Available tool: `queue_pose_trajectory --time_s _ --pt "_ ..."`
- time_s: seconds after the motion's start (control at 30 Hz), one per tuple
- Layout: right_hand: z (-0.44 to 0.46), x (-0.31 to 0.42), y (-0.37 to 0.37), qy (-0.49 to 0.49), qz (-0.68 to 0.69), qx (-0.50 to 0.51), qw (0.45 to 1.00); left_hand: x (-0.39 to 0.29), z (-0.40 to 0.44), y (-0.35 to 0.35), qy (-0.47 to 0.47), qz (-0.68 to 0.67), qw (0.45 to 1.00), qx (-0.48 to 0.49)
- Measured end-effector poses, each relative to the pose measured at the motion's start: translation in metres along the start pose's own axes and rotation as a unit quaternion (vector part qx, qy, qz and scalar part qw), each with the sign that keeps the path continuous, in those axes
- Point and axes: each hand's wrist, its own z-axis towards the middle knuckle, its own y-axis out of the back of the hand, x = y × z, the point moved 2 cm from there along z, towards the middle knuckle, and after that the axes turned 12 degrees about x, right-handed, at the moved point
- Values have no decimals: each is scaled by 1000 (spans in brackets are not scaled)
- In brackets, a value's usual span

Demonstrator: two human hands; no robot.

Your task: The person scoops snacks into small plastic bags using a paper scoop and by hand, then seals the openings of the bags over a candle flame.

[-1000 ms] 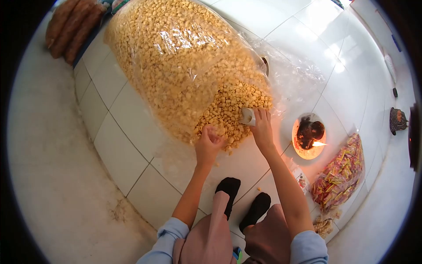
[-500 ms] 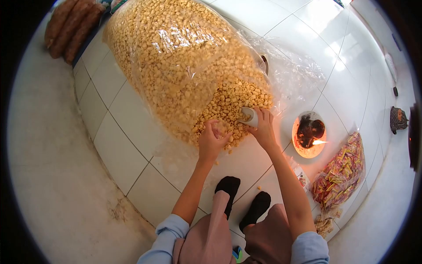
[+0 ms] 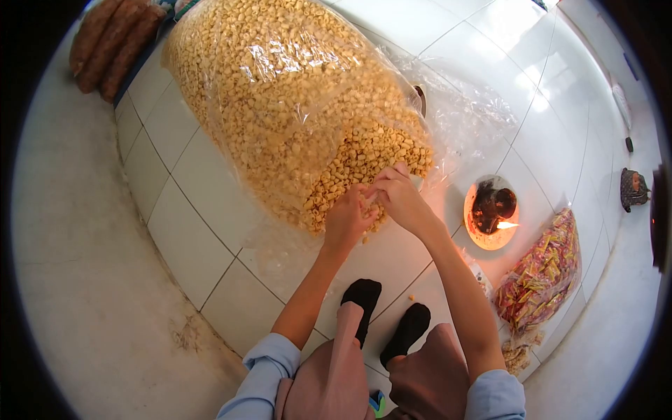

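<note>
A huge clear plastic sack [image 3: 280, 105] of small golden puffed snacks lies on its side, its mouth towards me. At that mouth, over the loose snacks [image 3: 371, 150], my two hands meet. My left hand [image 3: 346, 218] is closed on what looks like a small clear plastic bag [image 3: 369, 201], mostly hidden by fingers. My right hand [image 3: 400, 199] pinches at the same bag from the other side. Just behind the right hand, part of a white cup [image 3: 418, 182] shows among the snacks; the rest is covered.
Right of the sack, a plate [image 3: 474, 234] holds a dark burnt mass and a burning flame [image 3: 507, 225]. A clear bag of red and yellow packets [image 3: 542, 273] lies beyond it. Long brown-filled bags [image 3: 119, 49] stand at upper left. My feet [image 3: 408, 332] are close below.
My right hand has let go of the white cup and moved left to the small plastic bag. My left hand has shifted slightly right, so both hands now meet.
</note>
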Motion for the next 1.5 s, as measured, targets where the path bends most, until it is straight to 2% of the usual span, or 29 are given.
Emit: queue_pose_trajectory --time_s 0.13,0.17,0.23,0.3,0.43,0.5,0.53,0.6,0.7,0.83,0.9,0.97,1.03,1.1,1.17,1.23,1.33,1.43,1.5 --pt "-1 0 0 -14 80 52 995 -1 1 -3 -53 59 996 -38" --pt "-2 -8 -2 -44 93 64 993 0 1 -4 -53 58 996 -37" --pt "-4 -19 -6 -74 106 76 989 0 2 -4 -43 42 998 16" --pt "-10 -29 -12 -119 152 127 973 -2 2 -3 -60 63 996 28" --pt "-18 -30 -14 -63 216 54 973 -10 2 -7 -98 94 990 47" --pt "-24 -31 -9 -152 222 17 963 -11 2 -11 -103 113 987 49" --pt "-26 -29 -7 -154 223 17 962 -11 2 -14 -110 135 983 51" --pt "-28 -28 -7 -190 369 80 906 -13 2 -16 -122 134 983 40" --pt "-29 -27 -7 -186 416 65 888 -14 3 -15 -128 124 983 39" --pt "-34 -34 1 -180 420 67 887 -11 3 -6 -103 66 988 92" --pt "-36 -42 3 -186 357 94 911 -4 4 -1 -98 88 986 105" --pt "-39 -45 5 -183 387 87 899 -1 4 -1 -90 111 983 117" --pt "-39 -45 3 -179 418 80 887 -19 3 7 -154 183 970 -29" --pt "-38 -46 -1 -165 380 87 906 -35 7 6 -169 181 968 -28" --pt "-38 -44 -4 -167 390 88 901 -38 8 -1 -185 176 966 -27" --pt "-36 -44 -3 -168 398 89 897 -28 11 -12 -114 79 990 34" --pt "-34 -45 -3 -183 458 80 866 -16 11 -12 -98 96 990 34" --pt "-29 -43 -2 -147 421 70 892 -12 13 -8 -85 69 994 17" --pt "-30 -47 9 -160 405 -3 900 -10 13 -4 -72 53 996 16"
